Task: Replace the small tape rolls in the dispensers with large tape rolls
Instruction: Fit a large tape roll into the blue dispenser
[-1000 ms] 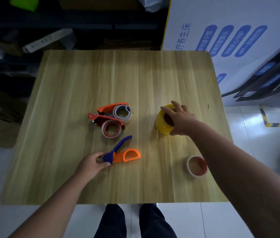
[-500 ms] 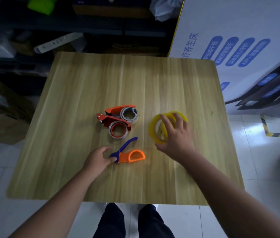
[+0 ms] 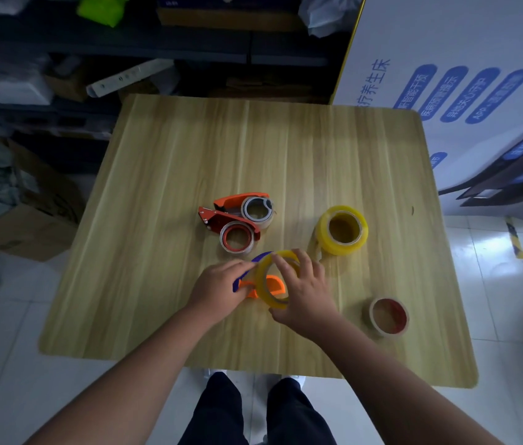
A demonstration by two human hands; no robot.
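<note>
Right hand [image 3: 305, 293] grip, thumb and fingers curled round a large yellow tape roll [image 3: 261, 285], has brought it upright over the blue-orange dispenser [image 3: 273, 282] toward the tabletop's [image 3: 189, 162] front edge; left hand [image 3: 218, 290] grip clasps the dispenser's handle; second yellow roll [image 3: 324, 236] stays nearer the right edge

thin yellow roll [image 3: 263, 292]: tilted on edge in your right hand [image 3: 305, 293], over the blue-and-orange dispenser [image 3: 274, 282]
blue-and-orange dispenser: flat, handle in your left hand [image 3: 218, 290]
large yellow roll [image 3: 355, 244]: flat, right of centre
2 orange dispensers [image 3: 221, 218]: side by side, small rolls [image 3: 225, 240] loaded
red-cored roll [image 3: 374, 319]: flat, near right
</note>
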